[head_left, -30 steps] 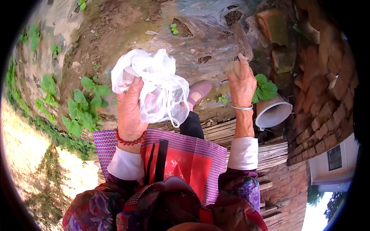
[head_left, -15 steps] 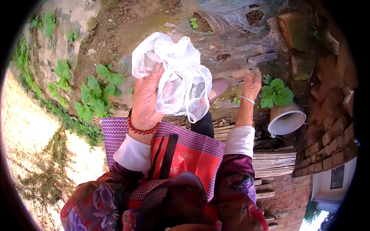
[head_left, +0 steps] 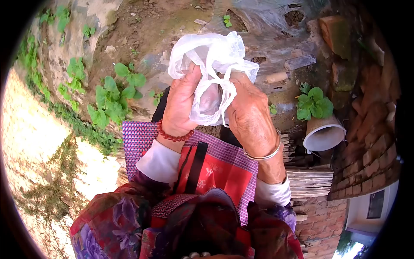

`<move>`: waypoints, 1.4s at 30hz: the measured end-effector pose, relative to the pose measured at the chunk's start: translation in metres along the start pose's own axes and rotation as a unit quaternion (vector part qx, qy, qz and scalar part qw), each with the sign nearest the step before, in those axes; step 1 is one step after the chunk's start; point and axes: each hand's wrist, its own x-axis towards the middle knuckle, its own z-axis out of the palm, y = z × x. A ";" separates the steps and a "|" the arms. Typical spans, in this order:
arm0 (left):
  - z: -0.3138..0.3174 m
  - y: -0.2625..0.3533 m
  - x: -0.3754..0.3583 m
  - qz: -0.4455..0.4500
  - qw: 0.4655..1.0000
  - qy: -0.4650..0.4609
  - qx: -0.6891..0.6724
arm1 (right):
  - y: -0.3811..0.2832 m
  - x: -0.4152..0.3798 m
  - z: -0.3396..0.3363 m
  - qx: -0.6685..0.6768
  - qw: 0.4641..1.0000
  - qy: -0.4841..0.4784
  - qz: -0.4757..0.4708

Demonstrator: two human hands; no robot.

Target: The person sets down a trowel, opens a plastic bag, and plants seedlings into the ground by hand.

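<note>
A thin white plastic bag (head_left: 211, 49) is held up in front of me, bunched, with its handle strips hanging in loops. My left hand (head_left: 177, 103), with a red bead bracelet at its wrist, is closed on the bag's left side, the thumb lying over the plastic. On the other side my right hand (head_left: 252, 114), wearing a silver bangle, has its fingers in the folds. Its fingertips are mostly hidden by the plastic. What the bag contains, if anything, cannot be made out. Below hangs a red apron (head_left: 220, 168) with a patterned border.
A short tool with a wooden handle (head_left: 277, 77) and flat grey blade lies on the soil. Leafy plants (head_left: 110, 101) grow at left, another plant (head_left: 315, 103) at right. A white bucket (head_left: 324, 138) lies tipped beside stacked bricks (head_left: 366, 168). Plastic film covers parts of the ground.
My right hand has come in from near the wooden-handled tool to take hold of the bag. The left hand and bag have shifted slightly right in view.
</note>
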 end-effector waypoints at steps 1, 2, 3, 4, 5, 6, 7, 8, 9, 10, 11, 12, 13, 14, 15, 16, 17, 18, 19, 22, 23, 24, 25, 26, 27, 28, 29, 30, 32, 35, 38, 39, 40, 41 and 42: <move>0.000 -0.002 -0.001 -0.005 0.999 -0.013 -0.041 | 0.004 0.002 0.004 -0.037 0.999 -0.034 0.009; 0.002 -0.003 -0.002 0.005 0.999 0.016 0.048 | 0.006 0.003 0.007 -0.073 0.995 -0.068 0.015; 0.003 -0.006 -0.004 0.003 0.999 0.031 0.035 | 0.009 0.003 0.009 -0.056 0.996 -0.063 0.017; 0.003 -0.006 -0.004 0.009 0.999 0.040 0.025 | 0.008 0.008 0.010 -0.083 0.995 -0.048 -0.006; 0.000 -0.008 -0.003 0.024 0.998 0.053 -0.020 | 0.005 0.013 0.012 -0.108 0.994 -0.033 -0.006; -0.004 -0.007 -0.004 0.031 0.998 0.042 -0.024 | 0.003 0.014 0.015 -0.132 0.991 -0.018 -0.001; -0.006 -0.003 -0.005 0.017 0.999 0.015 -0.035 | 0.002 0.013 0.014 -0.184 0.981 -0.050 0.043; -0.004 0.001 -0.006 0.000 0.999 -0.012 -0.048 | 0.001 0.011 0.016 -0.129 0.990 -0.008 0.065; 0.002 0.001 -0.007 0.007 0.999 0.010 -0.052 | 0.003 0.010 0.016 -0.119 0.990 -0.008 0.070; 0.008 0.001 -0.007 0.014 0.998 0.032 -0.057 | 0.004 0.011 0.015 -0.110 0.991 -0.008 0.076; 0.010 0.000 -0.008 0.011 0.997 0.054 -0.044 | 0.002 0.013 0.014 -0.084 0.986 -0.030 0.142; 0.011 -0.001 -0.009 0.009 0.998 0.047 -0.043 | 0.005 0.016 0.011 -0.086 0.987 -0.029 0.131; 0.006 -0.004 -0.011 0.012 0.999 0.033 -0.029 | 0.009 0.018 0.008 -0.116 0.982 -0.069 0.134; 0.001 -0.006 -0.012 0.014 1.000 0.017 -0.012 | 0.013 0.020 0.008 -0.145 0.974 -0.106 0.136; 0.000 -0.007 -0.013 0.006 1.000 0.017 -0.013 | 0.020 0.015 0.014 -0.142 0.985 -0.048 0.084; -0.003 -0.008 -0.013 -0.010 1.000 0.021 -0.005 | 0.024 0.016 0.020 -0.117 0.992 0.005 0.036; -0.004 -0.007 -0.013 -0.017 0.999 0.015 -0.031 | 0.021 0.020 0.023 -0.117 0.993 0.019 0.017; -0.004 -0.006 -0.014 -0.026 0.998 0.010 -0.059 | 0.017 0.024 0.025 -0.116 0.993 0.032 -0.001; -0.004 -0.004 -0.016 -0.030 0.998 0.010 -0.060 | 0.016 0.025 0.025 -0.116 0.993 0.032 -0.008; -0.004 -0.008 -0.016 -0.056 0.997 -0.001 -0.051 | 0.036 0.018 0.025 -0.263 0.964 0.040 -0.020; -0.003 -0.009 -0.013 -0.070 0.995 -0.018 -0.065 | 0.035 0.020 0.024 -0.284 0.957 0.048 -0.034; -0.001 -0.009 -0.013 -0.067 0.995 -0.021 -0.064 | 0.034 0.021 0.024 -0.305 0.950 0.055 -0.049; 0.001 -0.010 -0.015 -0.069 0.995 -0.010 -0.066 | 0.034 0.022 0.023 -0.306 0.949 0.056 -0.052; 0.004 -0.010 -0.015 -0.071 0.995 -0.001 -0.068 | 0.034 0.022 0.022 -0.315 0.946 0.045 -0.065; 0.002 -0.012 -0.015 -0.071 0.996 0.004 -0.055 | 0.034 0.023 0.021 -0.323 0.942 0.035 -0.079; -0.002 -0.012 -0.016 -0.066 0.997 -0.002 -0.049 | 0.035 0.024 0.022 -0.322 0.942 0.042 -0.086; -0.006 -0.012 -0.015 -0.074 0.996 -0.007 -0.049 | 0.037 0.024 0.024 -0.309 0.944 0.050 -0.106; -0.006 -0.009 -0.015 -0.083 0.995 -0.012 -0.048 | 0.039 0.025 0.025 -0.295 0.945 0.059 -0.125; -0.006 0.001 -0.013 -0.078 0.995 -0.035 -0.057 | 0.032 0.033 0.024 -0.306 0.940 0.061 -0.136; -0.002 0.002 -0.018 -0.088 0.991 -0.058 -0.085 | 0.003 0.038 0.012 -0.253 0.962 -0.061 -0.081; 0.007 0.004 -0.018 -0.060 0.994 -0.056 -0.066 | -0.001 0.036 0.012 -0.140 0.986 -0.087 0.004; 0.010 0.007 -0.019 -0.060 0.995 -0.051 -0.066 | 0.009 0.037 0.015 -0.128 0.987 -0.096 0.000; 0.009 0.010 -0.017 -0.067 0.994 -0.044 -0.073 | 0.014 0.041 0.016 -0.128 0.987 -0.101 0.011; 0.007 0.011 -0.015 -0.065 0.993 -0.070 -0.073 | 0.018 0.042 0.019 -0.182 0.977 -0.102 -0.038; 0.003 0.009 -0.018 -0.065 0.991 -0.089 -0.079 | 0.021 0.043 0.022 -0.234 0.963 -0.097 -0.088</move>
